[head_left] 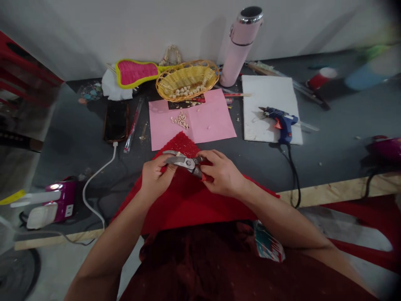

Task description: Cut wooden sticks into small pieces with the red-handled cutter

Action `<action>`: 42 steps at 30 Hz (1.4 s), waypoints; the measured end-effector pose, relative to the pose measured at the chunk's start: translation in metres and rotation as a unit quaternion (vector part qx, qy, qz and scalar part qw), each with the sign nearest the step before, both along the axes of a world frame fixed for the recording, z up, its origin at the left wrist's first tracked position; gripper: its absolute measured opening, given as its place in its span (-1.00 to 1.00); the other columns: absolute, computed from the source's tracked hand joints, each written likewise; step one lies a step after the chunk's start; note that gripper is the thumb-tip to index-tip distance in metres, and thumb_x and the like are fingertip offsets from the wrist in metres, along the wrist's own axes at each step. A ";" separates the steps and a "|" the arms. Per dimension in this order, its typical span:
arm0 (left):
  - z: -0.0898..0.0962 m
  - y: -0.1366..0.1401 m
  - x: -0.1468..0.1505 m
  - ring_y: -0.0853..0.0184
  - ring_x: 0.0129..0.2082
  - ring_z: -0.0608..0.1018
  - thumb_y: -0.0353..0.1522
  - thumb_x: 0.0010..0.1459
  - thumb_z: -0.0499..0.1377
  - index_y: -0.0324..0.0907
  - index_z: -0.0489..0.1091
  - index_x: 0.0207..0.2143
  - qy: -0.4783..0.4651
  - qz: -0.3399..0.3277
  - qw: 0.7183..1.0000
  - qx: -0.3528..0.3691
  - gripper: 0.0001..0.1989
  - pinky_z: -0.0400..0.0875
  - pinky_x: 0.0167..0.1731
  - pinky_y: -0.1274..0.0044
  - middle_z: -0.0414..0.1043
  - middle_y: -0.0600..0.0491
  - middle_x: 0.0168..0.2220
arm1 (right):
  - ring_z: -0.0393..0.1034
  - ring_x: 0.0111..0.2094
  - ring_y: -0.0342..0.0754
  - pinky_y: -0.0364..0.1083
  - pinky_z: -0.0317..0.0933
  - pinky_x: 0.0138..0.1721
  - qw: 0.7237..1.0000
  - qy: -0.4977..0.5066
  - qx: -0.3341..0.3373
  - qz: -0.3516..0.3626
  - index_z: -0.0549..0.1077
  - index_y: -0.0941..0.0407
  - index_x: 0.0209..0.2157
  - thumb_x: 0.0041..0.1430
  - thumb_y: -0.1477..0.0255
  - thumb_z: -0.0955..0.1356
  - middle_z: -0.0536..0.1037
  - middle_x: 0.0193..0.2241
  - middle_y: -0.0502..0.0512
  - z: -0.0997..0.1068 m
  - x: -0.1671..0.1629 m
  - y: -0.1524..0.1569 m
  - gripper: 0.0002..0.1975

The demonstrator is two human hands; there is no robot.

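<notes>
My right hand (pixel 222 172) is closed round the red-and-dark handles of a pair of pruning shears (pixel 188 163). The blades point left, toward my left hand (pixel 156 174), whose fingers are pinched at the blade tips. A small pale piece (pixel 178 154) shows there between the blades, mostly hidden by the fingers. Both hands are above a red cloth (pixel 184 205) spread over the table's front edge. Just beyond it, a little pile of cut pale pieces (pixel 181 120) lies on a pink sheet (pixel 213 121).
Behind the sheet stands a wicker basket (pixel 163 85) with pale chunks inside, beside a pink flask (pixel 236 56). A blue glue gun (pixel 284 123) rests on a white board (pixel 263 90) at right. On the left are a phone (pixel 116 121) with cable and a purple power strip (pixel 65 200).
</notes>
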State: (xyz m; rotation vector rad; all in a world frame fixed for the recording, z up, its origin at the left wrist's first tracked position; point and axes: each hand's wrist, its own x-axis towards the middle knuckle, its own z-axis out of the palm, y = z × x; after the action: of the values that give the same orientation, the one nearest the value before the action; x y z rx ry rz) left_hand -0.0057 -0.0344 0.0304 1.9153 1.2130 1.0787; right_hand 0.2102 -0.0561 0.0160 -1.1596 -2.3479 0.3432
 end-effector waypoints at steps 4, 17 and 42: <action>-0.004 0.002 0.000 0.46 -0.51 0.54 -0.39 0.14 0.16 -0.20 0.49 -0.32 -0.001 0.019 1.000 0.015 -0.89 0.38 -0.47 0.66 0.56 0.08 -0.40 | 0.26 -0.06 0.10 0.10 0.22 -0.10 1.000 -0.010 -0.006 -0.007 0.50 0.15 -0.40 0.05 0.48 0.34 0.34 -0.01 0.23 -0.002 0.001 0.002 -0.91; -0.001 0.001 -0.002 0.49 -0.63 0.46 -0.53 0.08 0.11 -0.19 0.47 -0.49 -0.003 -0.018 0.999 -0.027 -0.82 0.32 -0.55 0.68 0.40 0.18 -0.65 | 0.23 -0.02 0.12 0.09 0.16 -0.12 0.999 -0.022 -0.020 0.019 0.52 0.11 -0.37 0.11 0.45 0.32 0.33 0.05 0.18 0.004 0.003 0.004 -0.88; -0.013 0.011 0.000 0.52 -0.68 0.28 -0.26 0.03 0.25 -0.25 0.45 -0.45 -0.298 0.014 0.909 -0.291 -0.79 0.12 -0.66 0.65 0.41 0.07 -0.62 | 0.22 0.00 0.07 0.07 0.12 -0.05 1.000 -0.008 -0.001 0.013 0.50 0.09 -0.37 -0.01 0.42 0.40 0.36 0.05 0.15 0.001 0.003 0.020 -0.90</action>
State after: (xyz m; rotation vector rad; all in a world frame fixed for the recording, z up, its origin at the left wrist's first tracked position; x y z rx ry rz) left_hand -0.0062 -0.0231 0.0174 1.0122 1.0423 1.0519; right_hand 0.2132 -0.0360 0.0175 -1.1373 -2.3782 0.3456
